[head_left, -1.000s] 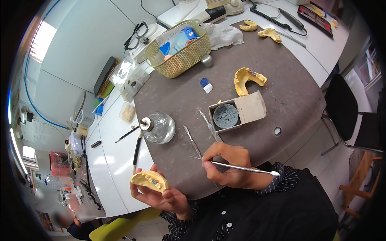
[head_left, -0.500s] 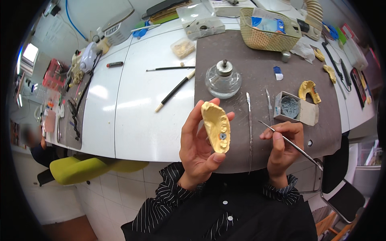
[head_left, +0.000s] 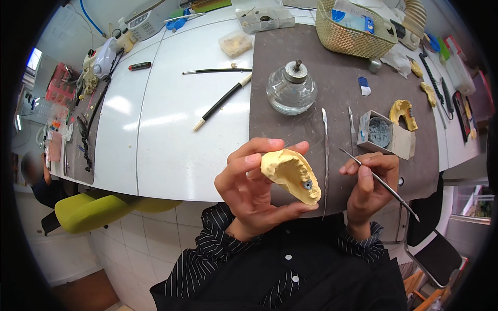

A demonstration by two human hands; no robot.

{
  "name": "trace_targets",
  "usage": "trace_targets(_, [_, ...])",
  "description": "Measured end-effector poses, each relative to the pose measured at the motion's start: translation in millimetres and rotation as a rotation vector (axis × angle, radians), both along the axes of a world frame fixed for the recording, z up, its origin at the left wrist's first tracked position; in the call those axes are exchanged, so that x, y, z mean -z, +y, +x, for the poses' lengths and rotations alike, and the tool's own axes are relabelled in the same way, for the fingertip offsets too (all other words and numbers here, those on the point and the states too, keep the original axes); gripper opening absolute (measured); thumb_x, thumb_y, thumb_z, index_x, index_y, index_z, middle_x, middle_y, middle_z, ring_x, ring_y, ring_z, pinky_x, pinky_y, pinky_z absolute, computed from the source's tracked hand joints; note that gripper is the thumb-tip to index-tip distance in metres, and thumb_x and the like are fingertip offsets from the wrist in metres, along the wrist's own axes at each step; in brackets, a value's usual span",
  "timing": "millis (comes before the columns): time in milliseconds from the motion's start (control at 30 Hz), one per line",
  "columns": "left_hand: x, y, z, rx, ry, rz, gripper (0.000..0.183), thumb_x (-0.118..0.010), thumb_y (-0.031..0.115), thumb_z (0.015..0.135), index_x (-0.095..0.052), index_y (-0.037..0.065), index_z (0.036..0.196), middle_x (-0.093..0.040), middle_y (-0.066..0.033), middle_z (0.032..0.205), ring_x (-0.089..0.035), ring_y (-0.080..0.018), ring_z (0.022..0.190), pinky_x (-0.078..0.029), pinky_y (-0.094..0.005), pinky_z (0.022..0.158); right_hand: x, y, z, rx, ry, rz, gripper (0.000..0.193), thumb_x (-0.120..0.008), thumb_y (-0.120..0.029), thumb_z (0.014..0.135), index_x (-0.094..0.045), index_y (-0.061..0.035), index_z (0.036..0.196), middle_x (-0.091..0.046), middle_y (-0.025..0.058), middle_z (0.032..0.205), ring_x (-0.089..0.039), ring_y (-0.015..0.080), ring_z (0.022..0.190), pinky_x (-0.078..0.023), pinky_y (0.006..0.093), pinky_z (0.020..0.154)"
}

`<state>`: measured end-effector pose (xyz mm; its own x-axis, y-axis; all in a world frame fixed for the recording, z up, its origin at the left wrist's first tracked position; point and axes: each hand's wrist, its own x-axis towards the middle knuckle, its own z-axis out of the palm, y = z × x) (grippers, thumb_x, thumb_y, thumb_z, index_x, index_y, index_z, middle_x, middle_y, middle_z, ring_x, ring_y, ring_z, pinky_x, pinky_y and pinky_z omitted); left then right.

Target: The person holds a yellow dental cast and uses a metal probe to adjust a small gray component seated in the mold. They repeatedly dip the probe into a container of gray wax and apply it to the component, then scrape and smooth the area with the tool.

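Note:
A yellow plaster dental model is gripped by my left hand, its ends between thumb and fingers. A small grey-blue piece sits in its tooth row. My right hand pinches a thin metal dental carving tool, its fine tip toward the model but apart from it. Just beyond that hand stands an open small box of grey-blue wax. Two more slim metal instruments lie on the mat, a long one and a knife-like one. Behind them is a glass spirit burner with a metal top.
Another plaster model lies beyond the box on the brown mat. A woven basket stands at the back. On the white table lie a black-handled brush and a black stick. At far left a person sits near a green chair.
My left hand has turned and tilted the dental model, so its inner hollow shows more and its tooth row less. The right hand still holds the tool, slightly shifted right.

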<state>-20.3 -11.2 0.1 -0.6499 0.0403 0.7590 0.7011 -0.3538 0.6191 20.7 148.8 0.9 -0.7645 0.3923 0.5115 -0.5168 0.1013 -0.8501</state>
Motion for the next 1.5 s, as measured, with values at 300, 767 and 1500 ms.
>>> trace_targets(300, [0.7,1.2,4.6,-0.165,0.042,-0.074,0.085,-0.082,0.007,0.058,-0.024,0.01,0.121,-0.038,-0.0212,0.117,-0.054,-0.0309,0.103,-0.053,-0.0403,0.084,-1.2,-0.2,1.0,-0.017,0.015,-0.001,0.008,-0.046,0.002,0.08,-0.042,0.0035,0.087,-0.051,0.0128,0.076,-0.055,0.0159,0.062,-0.052,0.0296,0.06])
trace_targets(767, [4.2,1.8,6.5,-0.216,0.02,-0.047,0.086,-0.083,0.009,0.056,-0.025,0.01,0.119,-0.039,-0.0184,0.114,-0.05,-0.0236,0.107,-0.054,-0.0395,0.083,-2.3,-0.2,0.8,-0.023,0.018,0.002,0.008,-0.046,0.003,0.08,-0.042,0.0037,0.087,-0.05,0.0128,0.076,-0.055,0.0155,0.062,-0.052,0.0293,0.059])
trace_targets(1500, [3.5,2.7,4.7,-0.226,0.015,-0.019,0.088,-0.084,0.007,0.053,-0.024,0.01,0.119,-0.038,-0.0185,0.114,-0.052,-0.0251,0.105,-0.054,-0.0395,0.083,-7.1,1.8,0.4,-0.039,-0.036,-0.002,0.009,-0.046,0.0,0.081,-0.042,0.0028,0.089,-0.051,0.0119,0.074,-0.055,0.0148,0.062,-0.052,0.0287,0.06])
